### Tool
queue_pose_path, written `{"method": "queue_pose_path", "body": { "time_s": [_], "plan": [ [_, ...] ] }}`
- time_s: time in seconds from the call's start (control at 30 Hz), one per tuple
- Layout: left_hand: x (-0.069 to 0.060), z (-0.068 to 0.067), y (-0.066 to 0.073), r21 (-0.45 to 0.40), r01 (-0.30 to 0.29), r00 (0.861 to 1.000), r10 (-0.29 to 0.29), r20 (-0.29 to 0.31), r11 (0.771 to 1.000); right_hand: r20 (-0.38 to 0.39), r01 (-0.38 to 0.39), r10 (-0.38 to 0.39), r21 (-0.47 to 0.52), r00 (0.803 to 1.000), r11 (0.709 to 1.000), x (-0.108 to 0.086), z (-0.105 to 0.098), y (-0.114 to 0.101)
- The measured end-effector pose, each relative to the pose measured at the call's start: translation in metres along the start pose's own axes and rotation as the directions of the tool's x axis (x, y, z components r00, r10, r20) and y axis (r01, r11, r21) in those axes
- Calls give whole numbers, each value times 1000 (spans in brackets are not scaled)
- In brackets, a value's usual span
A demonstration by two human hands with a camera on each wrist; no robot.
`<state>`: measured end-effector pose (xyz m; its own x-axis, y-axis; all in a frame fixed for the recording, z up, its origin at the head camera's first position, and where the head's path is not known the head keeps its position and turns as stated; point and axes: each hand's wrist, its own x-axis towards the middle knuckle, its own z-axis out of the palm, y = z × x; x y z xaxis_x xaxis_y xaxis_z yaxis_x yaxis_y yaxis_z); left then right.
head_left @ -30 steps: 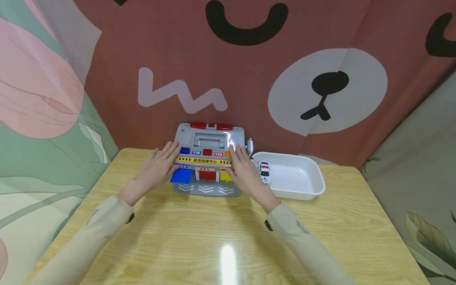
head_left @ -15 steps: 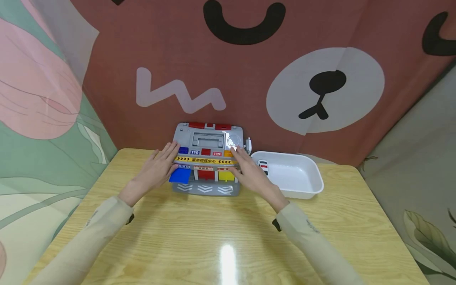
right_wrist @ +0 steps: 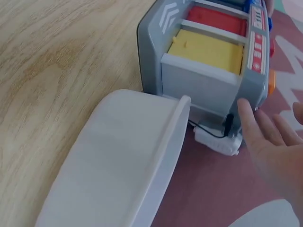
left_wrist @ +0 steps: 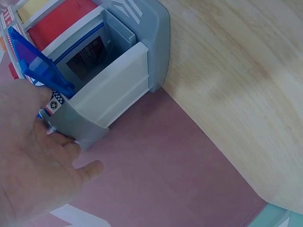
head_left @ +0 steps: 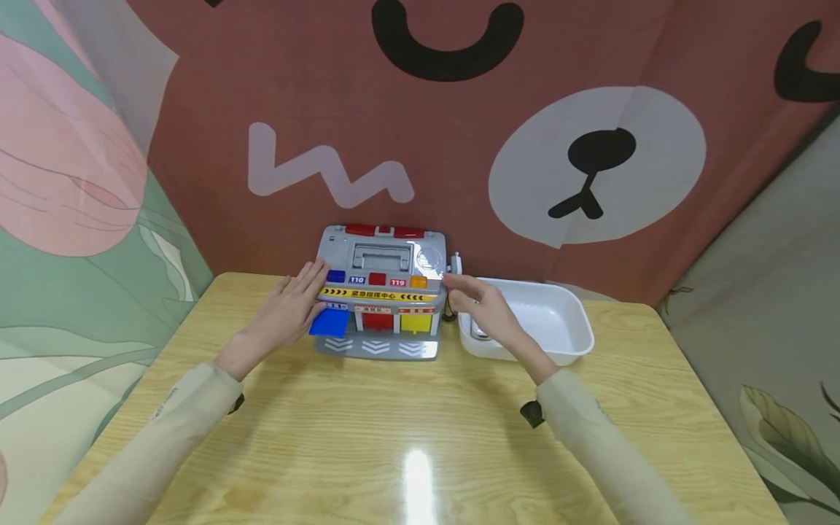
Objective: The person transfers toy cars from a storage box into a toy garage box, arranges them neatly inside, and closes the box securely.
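A grey toy station with a top handle stands at the table's back edge. Its blue door is swung up; the red door and the yellow door are closed. My left hand rests with straight fingers against the station's left side, thumb by the blue door. At the right front corner, my right hand has its fingertips at or just beside the station, holding nothing. In the right wrist view, the fingers of this right hand are extended near the station's side wall.
A white tray stands right of the station, partly under my right hand; a small toy car in it is mostly hidden. A white piece on a black cord hangs at the station's side. Behind is a printed cloth.
My right hand has moved right, off the station's top front edge to its right corner, uncovering the orange button. My left hand has stayed at the left side.
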<state>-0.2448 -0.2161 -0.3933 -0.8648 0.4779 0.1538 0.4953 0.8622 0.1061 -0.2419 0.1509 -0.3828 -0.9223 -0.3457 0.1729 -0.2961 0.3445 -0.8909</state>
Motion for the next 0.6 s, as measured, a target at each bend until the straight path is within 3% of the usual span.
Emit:
{"method": "queue_pose_path", "body": {
  "time_s": [0.13, 0.33, 0.6],
  "plan": [
    [0, 0, -1, -1, 11, 1000, -11, 11, 1000, 40, -68, 61, 185, 997, 980, 4, -8, 3],
    [0, -1, -1, -4, 7, 1000, -7, 16, 1000, 59, -202, 195, 380, 979, 903, 9, -21, 14],
    [0, 1, -1, 11, 4, 1000, -5, 12, 1000, 13, -370, 407, 445, 913, 815, 12, -32, 32]
  ]
}}
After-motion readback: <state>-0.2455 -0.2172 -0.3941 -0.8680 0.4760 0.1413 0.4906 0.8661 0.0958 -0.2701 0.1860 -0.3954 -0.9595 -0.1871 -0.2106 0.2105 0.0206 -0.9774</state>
